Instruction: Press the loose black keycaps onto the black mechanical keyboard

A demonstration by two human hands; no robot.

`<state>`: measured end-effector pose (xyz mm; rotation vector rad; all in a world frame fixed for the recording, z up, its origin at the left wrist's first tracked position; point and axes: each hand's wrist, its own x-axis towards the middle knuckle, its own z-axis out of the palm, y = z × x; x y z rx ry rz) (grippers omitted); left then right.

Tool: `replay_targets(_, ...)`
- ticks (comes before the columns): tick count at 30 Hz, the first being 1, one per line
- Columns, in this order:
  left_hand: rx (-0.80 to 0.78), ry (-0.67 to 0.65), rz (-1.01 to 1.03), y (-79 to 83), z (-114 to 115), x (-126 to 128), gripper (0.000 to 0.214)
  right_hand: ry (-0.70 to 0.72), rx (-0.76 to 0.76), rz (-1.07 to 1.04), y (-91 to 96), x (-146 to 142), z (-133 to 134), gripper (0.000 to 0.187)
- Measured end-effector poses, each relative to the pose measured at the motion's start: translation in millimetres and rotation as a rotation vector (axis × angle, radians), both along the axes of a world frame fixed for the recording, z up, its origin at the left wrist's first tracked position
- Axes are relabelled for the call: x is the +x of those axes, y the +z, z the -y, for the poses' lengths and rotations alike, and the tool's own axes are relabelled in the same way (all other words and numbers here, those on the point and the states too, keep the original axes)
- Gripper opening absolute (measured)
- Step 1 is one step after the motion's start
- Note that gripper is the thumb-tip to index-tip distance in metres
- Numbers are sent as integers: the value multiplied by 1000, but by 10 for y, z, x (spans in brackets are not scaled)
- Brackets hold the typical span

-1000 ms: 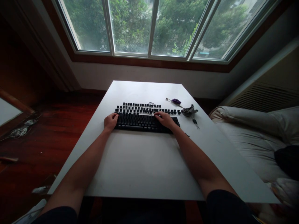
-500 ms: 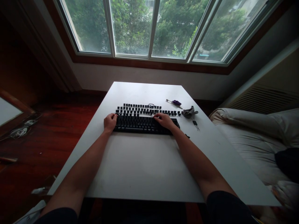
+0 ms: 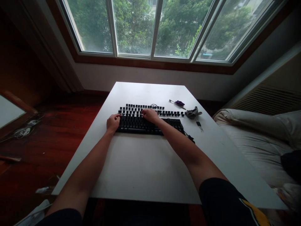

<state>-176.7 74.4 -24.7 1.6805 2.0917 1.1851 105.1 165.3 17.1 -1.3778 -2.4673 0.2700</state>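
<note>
A black keyboard lies on the white table, with several loose black keycaps in rows behind it. At the keyboard's left end, my left hand is closed, thumb and fingers pinching near its rear corner. My right hand reaches over the keyboard's rear edge to the nearest keycaps. Its fingers are curled together, and whatever lies between the fingertips is hidden. My right forearm covers part of the keyboard's right side.
Right of the keycaps lie a crumpled grey cloth, a purple item with a thin rod and a small black piece with thin prongs. A thin wire loop sits among the keycaps. A black cable is by the keyboard's right end.
My right hand has moved left and slightly back, from the keyboard's right-middle part to the keycaps behind its middle. My left hand stays at the left corner. The view has shifted slightly.
</note>
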Motion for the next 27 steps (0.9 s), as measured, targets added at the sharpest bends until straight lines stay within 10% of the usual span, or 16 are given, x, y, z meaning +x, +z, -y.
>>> replay_targets(12,-13,3,-3,25,10,23,30,-61,-66,-21,-49,-185,-130,7)
replay_targets(27,-15,9,-15,-9,-11,31,29,171,-242,-508,-33,-11,360,22)
